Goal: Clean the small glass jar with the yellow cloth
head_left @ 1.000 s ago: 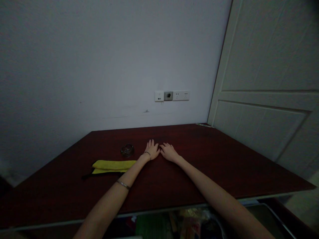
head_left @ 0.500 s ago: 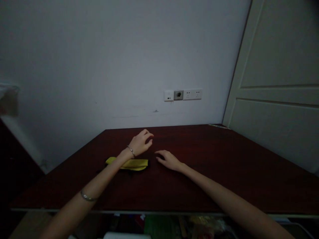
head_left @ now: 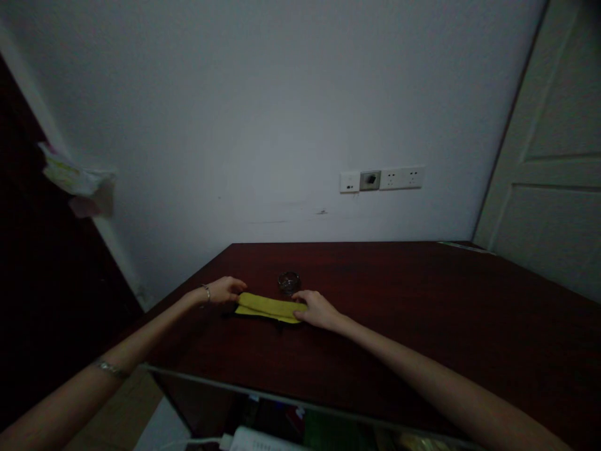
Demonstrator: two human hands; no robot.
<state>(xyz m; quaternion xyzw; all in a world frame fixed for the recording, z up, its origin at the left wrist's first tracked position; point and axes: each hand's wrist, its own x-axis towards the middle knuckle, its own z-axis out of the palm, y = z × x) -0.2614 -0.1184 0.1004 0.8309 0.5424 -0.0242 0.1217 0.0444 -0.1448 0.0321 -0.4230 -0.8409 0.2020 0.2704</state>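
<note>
A folded yellow cloth (head_left: 270,308) with a dark underside or edging lies as a long strip on the dark red tabletop. At its left end is my left hand (head_left: 224,290), with fingers curled over and the thumb against the cloth's corner. My right hand (head_left: 320,311) pinches the right end, thumb at the near side and fingers beyond the far edge. Just behind the cloth, close to my right fingertips, stands a small round clear glass dish (head_left: 288,282). Two bracelets show on my left arm.
The tabletop (head_left: 399,300) runs back to a pale wall with a row of sockets (head_left: 401,178). A white door (head_left: 563,188) is at the right. Below the front edge sit a white power strip (head_left: 263,440) and other stored items. A bag (head_left: 77,180) hangs at the left.
My left hand has moved left and down onto the cloth's left end. My right hand has come to its right end. The glass dish now shows behind the cloth. The view has shifted left.
</note>
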